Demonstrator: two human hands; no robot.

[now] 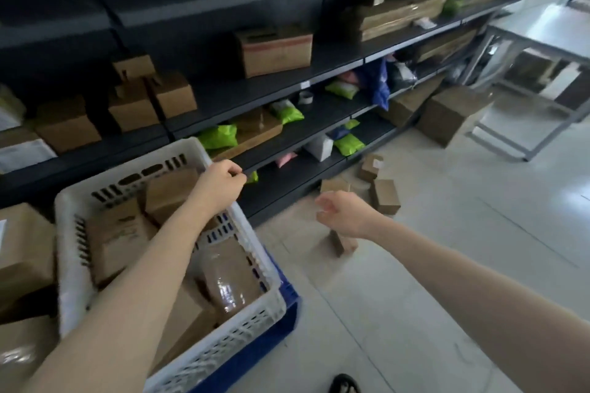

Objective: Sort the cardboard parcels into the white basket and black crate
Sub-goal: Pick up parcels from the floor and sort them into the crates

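A white basket (73,268) stands at the lower left and holds several cardboard parcels (169,191). My left hand (220,183) hovers over the basket's far right rim with its fingers curled shut; nothing shows in them. My right hand (340,214) is held out over the floor, fingers apart and empty. Just beneath it a small cardboard parcel (343,244) stands on the floor. Beyond it lie more small parcels: one (384,196) to the right, another (370,166) near the shelf. I see no black crate.
The basket rests on a blue crate (274,329). Dark shelving (287,137) along the left carries boxes and green mailer bags. Larger boxes (447,115) sit on the floor further back, beside a grey metal table (523,41). A dark shoe (344,384) shows at the bottom.
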